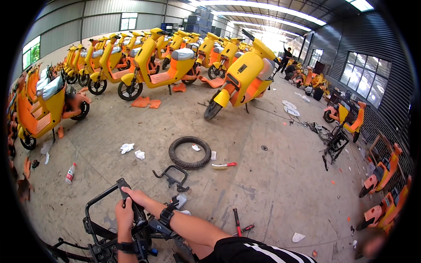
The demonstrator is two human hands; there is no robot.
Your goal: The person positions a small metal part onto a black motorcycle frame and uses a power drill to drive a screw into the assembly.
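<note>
Left hand and right hand are gripping a dark elongated part over the black frame at lower left, the paired hold presumably steadying it, the frame sitting close for easy reach.

White characters mark a black part just right of the left hand; the bottle label farther left is unreadable.
</note>
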